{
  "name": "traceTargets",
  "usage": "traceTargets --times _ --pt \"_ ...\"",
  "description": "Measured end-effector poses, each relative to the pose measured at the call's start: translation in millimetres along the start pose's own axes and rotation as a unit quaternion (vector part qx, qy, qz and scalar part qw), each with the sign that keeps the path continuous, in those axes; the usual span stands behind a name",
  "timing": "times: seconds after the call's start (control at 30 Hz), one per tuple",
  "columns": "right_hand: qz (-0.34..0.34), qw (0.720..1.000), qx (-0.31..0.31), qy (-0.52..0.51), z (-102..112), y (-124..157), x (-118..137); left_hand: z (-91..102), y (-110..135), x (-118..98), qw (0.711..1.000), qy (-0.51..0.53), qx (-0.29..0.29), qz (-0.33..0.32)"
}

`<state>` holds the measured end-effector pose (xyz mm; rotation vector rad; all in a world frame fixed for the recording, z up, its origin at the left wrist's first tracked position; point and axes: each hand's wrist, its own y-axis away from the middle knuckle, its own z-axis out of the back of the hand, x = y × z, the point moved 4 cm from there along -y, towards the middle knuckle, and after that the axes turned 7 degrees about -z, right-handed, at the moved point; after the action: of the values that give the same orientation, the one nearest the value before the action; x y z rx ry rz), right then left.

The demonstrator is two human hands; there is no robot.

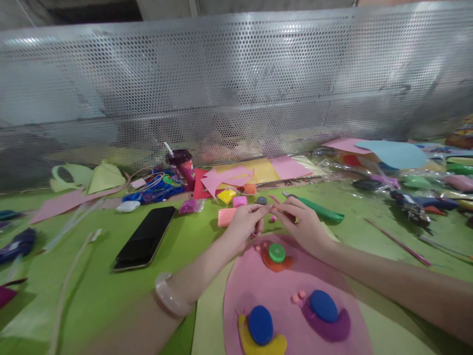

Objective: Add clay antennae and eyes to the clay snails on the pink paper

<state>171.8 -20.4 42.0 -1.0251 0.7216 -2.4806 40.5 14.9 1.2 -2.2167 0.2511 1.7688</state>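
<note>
My left hand (244, 224) and my right hand (305, 227) meet fingertip to fingertip above the far edge of a pink paper oval (281, 305). Both are closed in a pinch; whatever is between the fingers is too small to make out. Snail shapes of clay lie on the oval: an orange one with a green bottle cap (277, 252), a yellow one with a blue cap (260, 325), and a purple one with another blue cap (323, 305). Just beyond my fingers are a salmon clay block (226, 217), a pink clay piece (240, 201) and a green-handled cutter (321, 210).
A black phone (146, 239) lies left of my left forearm. Blue-handled scissors (158, 190) and a lidded cup with a straw (184, 167) stand farther back. Paper scraps (236, 177) line a perforated metal panel (236, 84). At right are a thin stick (399, 242) and bagged clay (417, 182).
</note>
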Motion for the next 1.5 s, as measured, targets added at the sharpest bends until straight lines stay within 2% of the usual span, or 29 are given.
traceTargets --times 0.13,0.27,0.33,0.37,0.47,0.5,0.57,0.63,0.73,0.87,0.93,1.03,1.17,1.3,1.37,1.43,1.5 --pt "0.002 1.000 -0.016 -0.019 2 0 -1 3.3 4 -17 0.994 -0.087 -0.051 -0.047" --pt "0.007 0.999 0.002 -0.040 0 0 -1 21.5 7 -46 0.955 -0.207 -0.134 -0.164" --pt "-0.003 0.999 0.024 -0.048 -2 0 -1 34.5 6 -57 0.909 -0.314 -0.130 -0.240" --pt "-0.011 0.998 0.032 -0.051 -3 1 -1 40.5 6 -60 0.875 -0.385 -0.111 -0.273" --pt "-0.026 0.997 0.034 -0.064 -4 1 -3 49.8 3 -57 0.737 -0.570 0.032 -0.362" --pt "-0.033 0.996 0.033 -0.072 -5 1 -3 54.0 1 -54 0.708 -0.601 0.049 -0.367" --pt "-0.057 0.994 0.034 -0.091 -6 2 -5 59.9 -1 -50 0.679 -0.640 0.062 -0.355" --pt "-0.082 0.989 0.041 -0.113 -7 3 -6 60.9 -2 -46 0.664 -0.662 0.081 -0.337" --pt "-0.098 0.985 0.055 -0.132 -8 4 -7 59.7 -3 -43 0.652 -0.679 0.125 -0.314" --pt "-0.095 0.986 0.073 -0.118 -9 5 -8 64.9 -4 -40 0.683 -0.648 0.156 -0.299" --pt "-0.078 0.989 0.083 -0.096 -9 4 -8 67.7 -5 -39 0.692 -0.634 0.157 -0.308" --pt "-0.042 0.995 0.072 -0.059 -8 2 -5 66.5 -3 -38 0.679 -0.636 0.146 -0.335" --pt "-0.028 0.998 0.058 -0.014 -5 0 -2 51.8 5 -42 0.667 -0.623 0.117 -0.392" --pt "-0.025 0.998 0.054 -0.015 -4 1 0 33.2 15 -46 0.701 -0.568 0.092 -0.422" --pt "-0.024 0.998 0.049 -0.027 -3 2 1 24.9 21 -44 0.703 -0.561 0.102 -0.425" --pt "-0.011 0.998 0.048 -0.026 -3 3 3 19.1 26 -42 0.704 -0.564 0.106 -0.420" --pt "0.012 0.998 0.049 -0.023 -2 4 5 17.1 28 -41 0.724 -0.559 0.089 -0.395"
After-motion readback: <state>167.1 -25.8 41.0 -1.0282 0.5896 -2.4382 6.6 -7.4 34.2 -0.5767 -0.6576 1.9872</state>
